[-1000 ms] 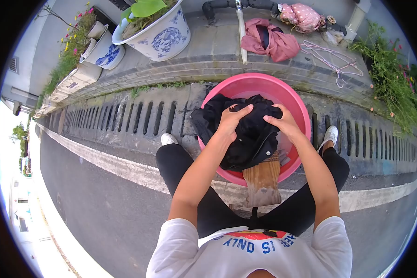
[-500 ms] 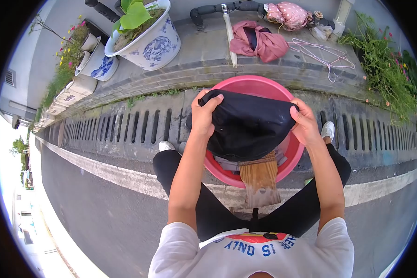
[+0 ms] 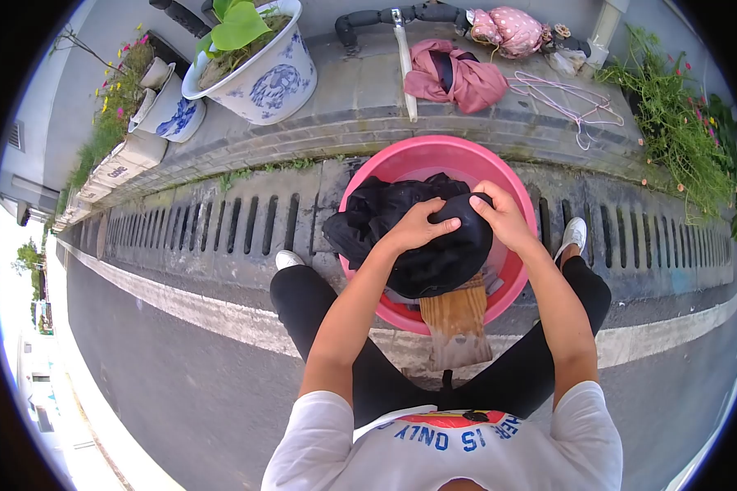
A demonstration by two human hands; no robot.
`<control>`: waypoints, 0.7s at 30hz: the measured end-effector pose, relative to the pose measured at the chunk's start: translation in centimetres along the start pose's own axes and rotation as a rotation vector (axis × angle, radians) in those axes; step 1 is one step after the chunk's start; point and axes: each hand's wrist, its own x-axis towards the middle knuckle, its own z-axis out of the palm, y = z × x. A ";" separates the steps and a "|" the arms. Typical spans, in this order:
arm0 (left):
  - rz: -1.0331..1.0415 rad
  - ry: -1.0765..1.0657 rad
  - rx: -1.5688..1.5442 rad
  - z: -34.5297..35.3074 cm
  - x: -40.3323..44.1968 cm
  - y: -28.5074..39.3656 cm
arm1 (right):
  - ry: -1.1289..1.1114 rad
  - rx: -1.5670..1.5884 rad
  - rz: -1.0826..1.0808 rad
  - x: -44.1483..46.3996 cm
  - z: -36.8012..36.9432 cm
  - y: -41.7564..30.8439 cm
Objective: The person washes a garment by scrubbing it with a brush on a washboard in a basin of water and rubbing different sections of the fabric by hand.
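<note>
A wet-looking black garment is bunched over a pink plastic basin, one end hanging over the basin's left rim. My left hand grips the cloth near its middle, fingers bent into it. Close beside it, my right hand pinches the garment's right part, where the fabric is stretched smooth and rounded. Below the cloth, a wooden washboard leans out over the near rim toward me. Greyish cloth or water in the basin shows only in part.
The basin stands on a drain grating between my feet. Beyond it, a raised ledge holds a blue-and-white flowerpot, a pink cloth bundle and wire hangers. Flowering plants grow at right; grey road lies on my side.
The garment was spread wide between both hands; now it is gathered. My left hand has moved right and my right hand slightly left, bringing them close together.
</note>
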 end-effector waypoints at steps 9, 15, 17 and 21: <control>-0.138 0.447 -0.730 1.9 1.7 -1.8 | 0.566 -0.487 -0.229 0.9 3.3 0.6; -0.201 0.485 -1.017 6.3 3.4 -5.8 | 0.112 -0.713 -0.568 -1.0 9.4 0.8; -0.194 0.670 -0.965 7.7 1.6 -2.7 | 0.160 -0.559 -0.448 1.0 8.2 3.7; -0.263 0.755 -0.854 5.3 1.3 -2.1 | 0.209 -0.592 -0.260 2.3 9.9 1.4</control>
